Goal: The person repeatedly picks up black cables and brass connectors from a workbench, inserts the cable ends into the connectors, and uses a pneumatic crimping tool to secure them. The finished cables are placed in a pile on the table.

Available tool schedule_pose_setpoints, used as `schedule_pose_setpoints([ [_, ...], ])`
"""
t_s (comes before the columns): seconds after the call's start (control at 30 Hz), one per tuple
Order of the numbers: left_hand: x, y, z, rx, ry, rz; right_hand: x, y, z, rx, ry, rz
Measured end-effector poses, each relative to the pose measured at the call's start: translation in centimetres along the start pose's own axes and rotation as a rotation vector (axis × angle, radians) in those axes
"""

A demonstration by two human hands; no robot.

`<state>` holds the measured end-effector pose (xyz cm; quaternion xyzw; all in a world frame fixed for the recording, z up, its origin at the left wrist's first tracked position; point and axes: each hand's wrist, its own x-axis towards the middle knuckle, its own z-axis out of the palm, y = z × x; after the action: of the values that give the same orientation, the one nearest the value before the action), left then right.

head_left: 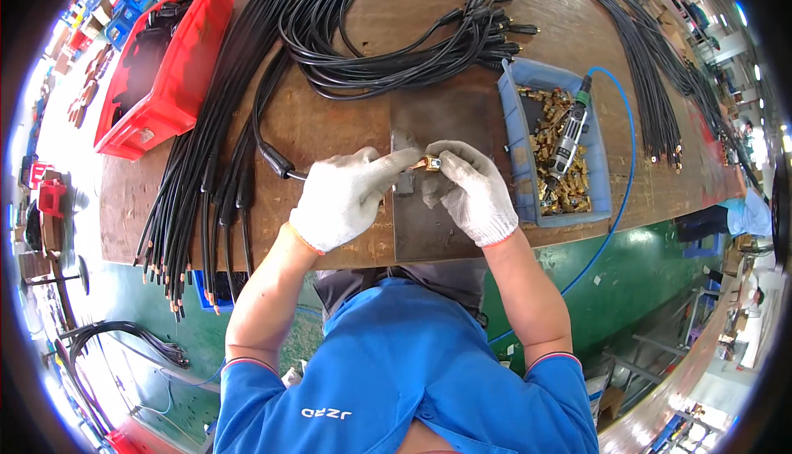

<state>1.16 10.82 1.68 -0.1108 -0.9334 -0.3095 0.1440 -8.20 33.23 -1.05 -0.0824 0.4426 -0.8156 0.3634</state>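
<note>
**Brass fitting going on a cable end, seen from above**

Only one view here, the head camera looking straight down. Both hands are gloved in white. The left hand (342, 198) is curled around the end of a black cable (276, 163), fingers pressed together on it, index pointing right. The right hand (472, 190) is pinching a small brass fitting (429, 163) between thumb and fingertips, right at the tip of that cable. All of this sits over a dark metal plate (433, 231) on the wooden tabletop (346, 124). Just right of the hands there's a blue bin (507, 124) full of brass fittings with a powered screwdriver (569, 136) lying in it. Bundles of black cables (198, 173) fan out on the left, and a red bin (177, 82) sits far left.
</note>
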Motion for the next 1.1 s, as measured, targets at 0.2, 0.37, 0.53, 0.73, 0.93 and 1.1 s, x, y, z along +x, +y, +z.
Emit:
schedule_pose_setpoints([
  [0.2, -0.2, -0.2, 0.2, 0.024, -0.070, -0.014, -0.2, -1.6, 1.0, -0.416, 0.092, -0.001],
  [0.37, -0.3, -0.8, 0.9, -0.010, -0.058, -0.029, 0.1, -1.3, 1.0, -0.524, 0.057, 0.031],
  [0.53, -0.6, -1.7, 1.6, 0.014, -0.025, -0.050, 0.9, 0.0, 0.4, -0.528, 0.066, 0.056],
  [0.73, -0.5, -1.6, 1.9, 0.064, 0.043, -0.081, 1.4, 0.9, 0.2, -0.587, 0.083, -0.006],
  [0.93, -0.4, -2.0, 2.8, 0.037, 0.112, -0.105, 2.0, 1.6, 0.3, -0.655, 0.162, -0.072],
  [1.1, -0.3, -2.0, 2.9, 0.018, 0.126, -0.135, 2.1, 1.8, 0.9, -0.594, 0.202, -0.051],
])
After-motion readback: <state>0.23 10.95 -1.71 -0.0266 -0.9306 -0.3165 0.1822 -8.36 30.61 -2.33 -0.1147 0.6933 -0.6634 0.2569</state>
